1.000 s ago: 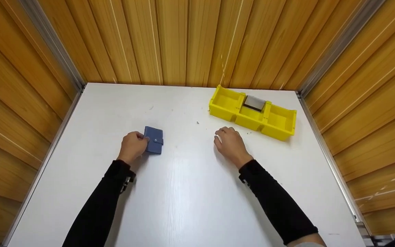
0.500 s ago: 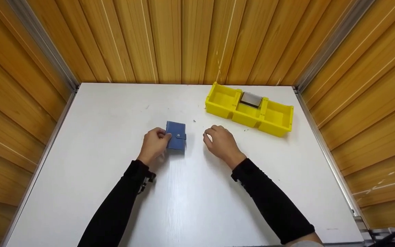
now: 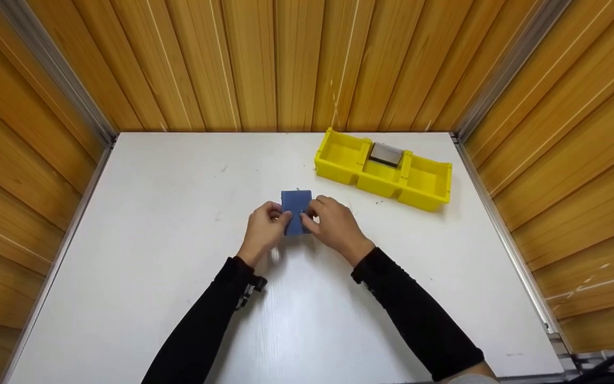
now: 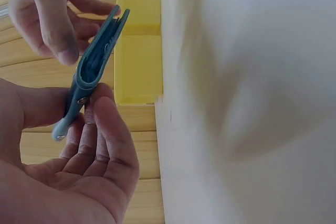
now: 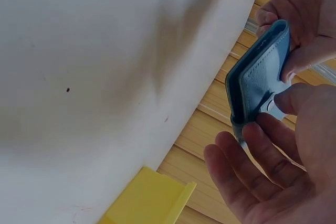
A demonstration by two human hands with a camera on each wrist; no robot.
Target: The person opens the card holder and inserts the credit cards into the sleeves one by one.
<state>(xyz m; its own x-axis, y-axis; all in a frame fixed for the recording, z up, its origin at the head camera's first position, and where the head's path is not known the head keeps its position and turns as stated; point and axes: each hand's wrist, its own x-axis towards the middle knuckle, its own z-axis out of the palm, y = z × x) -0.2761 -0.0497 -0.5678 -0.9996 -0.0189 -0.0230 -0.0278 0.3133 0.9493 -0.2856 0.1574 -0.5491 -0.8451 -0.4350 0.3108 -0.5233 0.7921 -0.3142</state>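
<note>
A small blue card wallet (image 3: 297, 200) with a strap is held in the air between both hands, over the white table (image 3: 152, 240). My left hand (image 3: 264, 229) pinches its left edge between thumb and fingers. At the opposite edge is my right hand (image 3: 338, 226); in the right wrist view its thumb lies by the metal snap (image 5: 271, 105) and a finger is at the strap side, pinching there. The other right fingers (image 5: 236, 177) spread loosely below. From the left wrist, the wallet (image 4: 100, 51) appears end-on, its folded covers slightly apart.
Beyond the right hand, a yellow three-compartment bin (image 3: 373, 183) stands at the table's back right. A flat grey-topped object (image 3: 386, 154) leans in its middle compartment. Wood-patterned walls (image 3: 256, 64) enclose the table on three sides.
My left hand has carried the wallet rightward to the middle of the table. The right hand, earlier apart with nothing in it, has shifted slightly left and now grips the wallet's strap side.
</note>
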